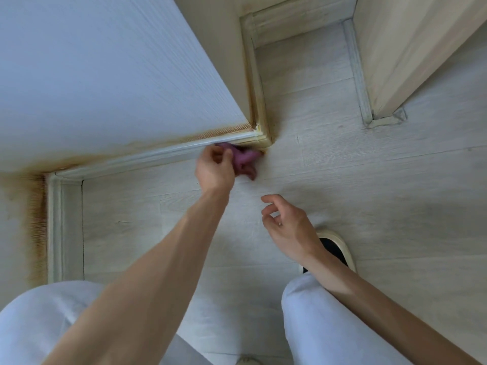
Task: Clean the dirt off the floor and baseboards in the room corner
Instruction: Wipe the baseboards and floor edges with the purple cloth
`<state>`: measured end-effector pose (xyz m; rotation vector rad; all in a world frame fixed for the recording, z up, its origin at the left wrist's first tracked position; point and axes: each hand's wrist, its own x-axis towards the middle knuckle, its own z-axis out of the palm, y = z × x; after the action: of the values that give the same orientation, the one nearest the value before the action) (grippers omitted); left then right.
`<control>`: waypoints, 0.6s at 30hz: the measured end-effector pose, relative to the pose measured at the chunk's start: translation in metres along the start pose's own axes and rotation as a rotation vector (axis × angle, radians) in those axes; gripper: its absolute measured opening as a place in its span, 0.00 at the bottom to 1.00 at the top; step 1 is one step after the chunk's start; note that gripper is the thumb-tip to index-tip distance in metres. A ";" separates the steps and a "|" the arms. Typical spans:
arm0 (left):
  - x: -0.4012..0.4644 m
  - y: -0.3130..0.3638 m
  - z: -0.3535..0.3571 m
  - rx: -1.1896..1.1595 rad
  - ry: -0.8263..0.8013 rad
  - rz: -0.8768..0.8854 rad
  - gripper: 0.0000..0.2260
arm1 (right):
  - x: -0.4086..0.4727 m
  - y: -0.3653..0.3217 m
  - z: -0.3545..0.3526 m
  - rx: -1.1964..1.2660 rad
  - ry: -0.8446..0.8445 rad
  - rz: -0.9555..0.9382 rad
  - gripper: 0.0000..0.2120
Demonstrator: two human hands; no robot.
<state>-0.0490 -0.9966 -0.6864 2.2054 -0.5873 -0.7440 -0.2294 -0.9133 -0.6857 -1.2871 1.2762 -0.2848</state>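
Observation:
My left hand (214,168) grips a crumpled purple cloth (245,159) and holds it against the white baseboard (168,154) close to the outer wall corner (264,139). Brown-orange dirt stains run along the top of the baseboard and up the wall (105,75) above it. My right hand (286,225) hovers over the pale wood-look floor (355,180), fingers loosely curled, holding nothing.
A second baseboard (56,227) runs down the left side, with heavy brown staining on the wall beside it. A light wooden door or panel (411,54) stands at the upper right. My knees in light trousers (329,325) and a shoe (336,248) are below.

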 end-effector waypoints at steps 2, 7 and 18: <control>-0.009 -0.007 0.004 -0.058 -0.068 -0.041 0.02 | 0.002 -0.003 0.002 0.002 -0.006 -0.004 0.18; 0.007 -0.007 -0.007 -0.181 0.139 -0.122 0.03 | -0.002 0.007 -0.001 -0.008 0.023 0.012 0.18; -0.010 0.006 0.009 -0.234 0.083 -0.154 0.05 | -0.008 0.007 -0.006 0.024 0.062 0.017 0.18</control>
<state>-0.0636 -0.9989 -0.6839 2.0673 -0.2759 -0.7554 -0.2405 -0.9084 -0.6860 -1.2546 1.3313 -0.3293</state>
